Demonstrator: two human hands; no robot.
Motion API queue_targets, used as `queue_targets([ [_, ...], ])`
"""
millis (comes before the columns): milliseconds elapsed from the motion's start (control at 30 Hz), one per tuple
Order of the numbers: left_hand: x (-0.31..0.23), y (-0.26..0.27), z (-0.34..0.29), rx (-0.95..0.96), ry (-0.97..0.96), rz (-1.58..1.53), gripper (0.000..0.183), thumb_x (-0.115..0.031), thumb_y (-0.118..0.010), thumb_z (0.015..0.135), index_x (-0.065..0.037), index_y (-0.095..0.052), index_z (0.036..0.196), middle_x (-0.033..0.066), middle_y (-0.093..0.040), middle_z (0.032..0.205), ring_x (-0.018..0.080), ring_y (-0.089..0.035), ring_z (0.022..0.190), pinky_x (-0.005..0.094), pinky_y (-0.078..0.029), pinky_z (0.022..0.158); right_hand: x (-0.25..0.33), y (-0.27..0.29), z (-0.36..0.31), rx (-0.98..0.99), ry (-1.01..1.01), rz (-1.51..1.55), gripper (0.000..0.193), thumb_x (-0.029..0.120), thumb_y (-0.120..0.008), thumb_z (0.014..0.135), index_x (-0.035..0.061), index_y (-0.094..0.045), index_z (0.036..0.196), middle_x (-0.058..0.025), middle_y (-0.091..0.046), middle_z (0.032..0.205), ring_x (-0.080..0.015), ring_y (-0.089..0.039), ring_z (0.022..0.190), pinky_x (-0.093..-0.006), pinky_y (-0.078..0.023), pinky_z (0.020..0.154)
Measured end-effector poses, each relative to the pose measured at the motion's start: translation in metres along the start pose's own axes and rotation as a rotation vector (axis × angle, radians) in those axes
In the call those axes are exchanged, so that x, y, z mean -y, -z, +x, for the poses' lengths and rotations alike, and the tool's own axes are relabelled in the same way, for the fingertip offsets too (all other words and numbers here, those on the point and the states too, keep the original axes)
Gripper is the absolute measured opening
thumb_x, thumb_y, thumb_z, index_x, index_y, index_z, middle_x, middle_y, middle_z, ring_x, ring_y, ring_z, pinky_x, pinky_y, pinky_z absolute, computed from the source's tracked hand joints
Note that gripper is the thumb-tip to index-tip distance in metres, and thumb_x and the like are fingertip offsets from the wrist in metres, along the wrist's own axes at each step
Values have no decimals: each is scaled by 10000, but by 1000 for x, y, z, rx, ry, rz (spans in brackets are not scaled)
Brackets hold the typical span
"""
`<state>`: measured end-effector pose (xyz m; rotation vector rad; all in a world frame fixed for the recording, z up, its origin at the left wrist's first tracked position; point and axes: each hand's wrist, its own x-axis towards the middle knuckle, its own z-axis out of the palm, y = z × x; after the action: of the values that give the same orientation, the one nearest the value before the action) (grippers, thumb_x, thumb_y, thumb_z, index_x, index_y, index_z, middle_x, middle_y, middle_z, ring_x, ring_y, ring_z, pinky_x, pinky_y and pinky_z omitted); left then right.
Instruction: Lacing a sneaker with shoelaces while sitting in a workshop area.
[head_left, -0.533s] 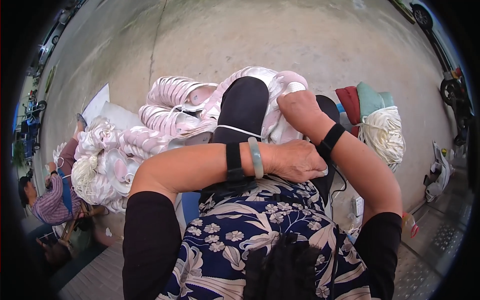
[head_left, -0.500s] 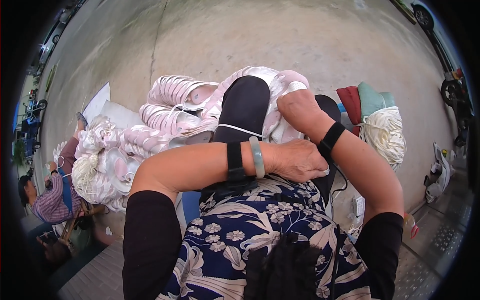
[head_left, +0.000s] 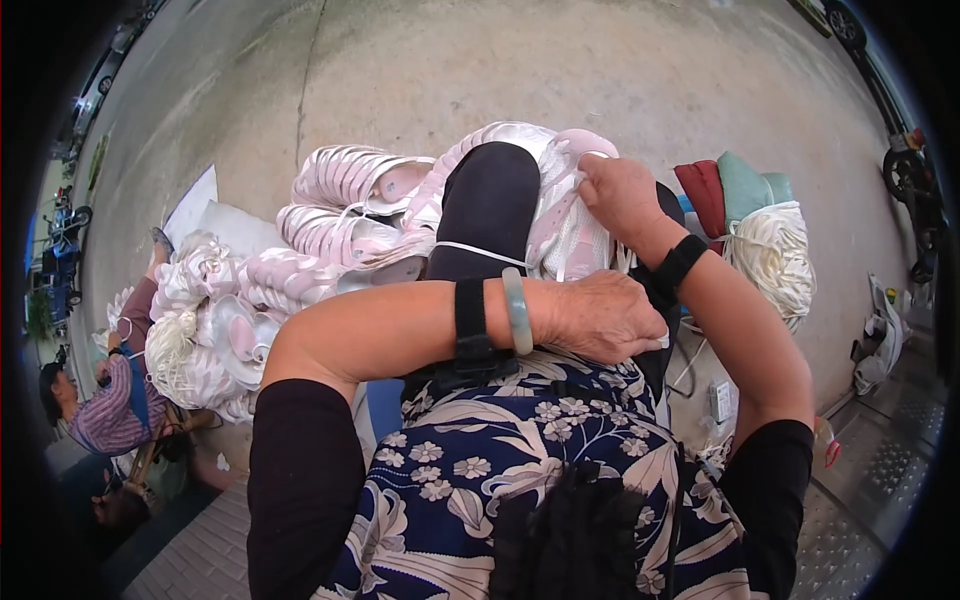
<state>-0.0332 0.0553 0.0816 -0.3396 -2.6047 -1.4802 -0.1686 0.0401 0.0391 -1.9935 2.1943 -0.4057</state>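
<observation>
A pink-and-white shoe upper [head_left: 575, 232] with white mesh lies across my lap, between my dark-trousered knees. My right hand [head_left: 622, 197] is closed at its upper edge, fingers pinched on what looks like a white shoelace. Nearer to my body, my left hand [head_left: 607, 317] is curled shut at the near end of the upper. A bit of white shows at its fingertips, too small to name. A white cord [head_left: 480, 254] runs across my left thigh. Rows of stacked pink-and-white shoe uppers [head_left: 350, 180] sit beyond that knee.
More bundled uppers [head_left: 290, 280] and a cream lace bundle [head_left: 172, 345] lie to the left. At right are a white lace hank [head_left: 770, 255], green cloth [head_left: 748, 190] and red cloth [head_left: 700, 200]. Another person [head_left: 105, 405] sits at far left. Vehicles line both edges.
My right hand has shifted slightly up and right, from a fist to a pinch at the upper's edge. More of the white mesh shows. My left hand stays nearly in place.
</observation>
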Motion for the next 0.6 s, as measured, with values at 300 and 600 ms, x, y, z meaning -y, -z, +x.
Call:
queue_targets([
  [300,-4,4,6,-22,-70,23,237,-185,-507,848,-29,-500,669,177,-522,573,378,-549,589,440,-405,512,7,18,22,270,540,-410,123,120,-502,789,84,-606,733,-104,-631,706,-270,-634,709,-376,-482,587],
  [600,-5,0,7,-2,-58,37,199,-169,-537,814,-27,-517,677,168,-534,575,373,-554,574,441,-415,497,-5,-3,30,36,-166,106,273,197,-432,810,32,-632,723,-175,-634,744,-348,-614,762,-468,-468,673],
])
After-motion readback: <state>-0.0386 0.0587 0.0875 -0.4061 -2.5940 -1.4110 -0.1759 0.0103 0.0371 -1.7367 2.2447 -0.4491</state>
